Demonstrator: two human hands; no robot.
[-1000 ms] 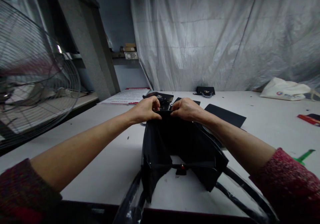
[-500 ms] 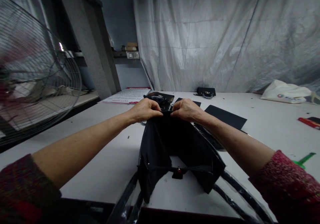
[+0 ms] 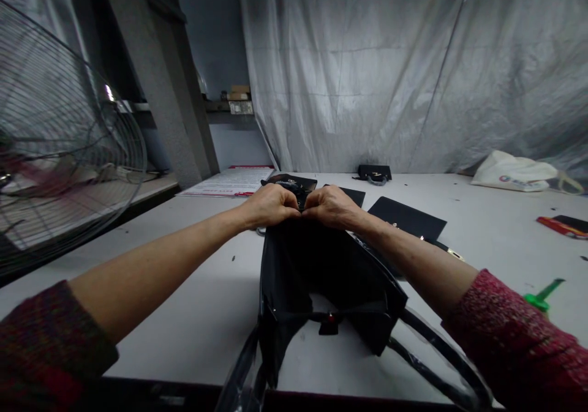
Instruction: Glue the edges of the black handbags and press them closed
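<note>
A black handbag (image 3: 331,259) lies on the white table with its inside facing me; the table's surface shows through it near the front. My left hand (image 3: 274,205) pinches the bag's far edge, thumb against fingers. Right beside it, my right hand (image 3: 331,206) grips the same edge, and the two thumbs nearly touch. Plastic-wrapped handles (image 3: 441,344) stick out at the near corners. A small tab with a metal fitting (image 3: 328,325) hangs from the near rim. Just beyond my hands sits a dark item with metal parts (image 3: 294,182), partly hidden.
Flat black panels (image 3: 407,216) lie to the right, and a small black bag (image 3: 374,173) stands at the back. A white cloth bag (image 3: 512,170), a red item (image 3: 563,225) and a green object (image 3: 538,300) are on the right. A wire-guarded fan (image 3: 68,142) stands at left.
My hands have drawn closer together along the bag's far edge, thumbs almost meeting. The view has shifted slightly, and a gold-coloured metal piece now shows beyond my right forearm.
</note>
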